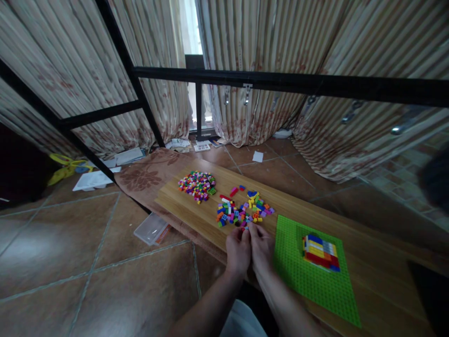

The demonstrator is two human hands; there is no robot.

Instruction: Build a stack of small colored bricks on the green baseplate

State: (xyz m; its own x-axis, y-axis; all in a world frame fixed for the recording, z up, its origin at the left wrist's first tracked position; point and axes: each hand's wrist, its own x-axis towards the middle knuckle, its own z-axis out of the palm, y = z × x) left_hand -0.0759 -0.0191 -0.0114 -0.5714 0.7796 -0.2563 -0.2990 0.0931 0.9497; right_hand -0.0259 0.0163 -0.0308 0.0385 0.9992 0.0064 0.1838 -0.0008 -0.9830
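My left hand (237,250) and my right hand (262,245) meet at the near edge of the wooden board. Both are closed, pinching small toy bricks (245,228) between the fingertips; bits of red and light blue show, and the rest is covered by fingers. Just beyond the fingertips spreads a loose heap of mixed bricks (229,213). To the right of my right hand lies a green baseplate (294,276). A block of built-up bricks (321,252) in blue, white, yellow and red sits on its upper part.
A second pile of smaller bricks (196,185) lies at the board's far left. The wooden board (210,224) rests on a brown patterned cloth (147,173). A clear plastic box (151,229) is on the tiled floor at left. A black metal frame (280,82) crosses before the curtains.
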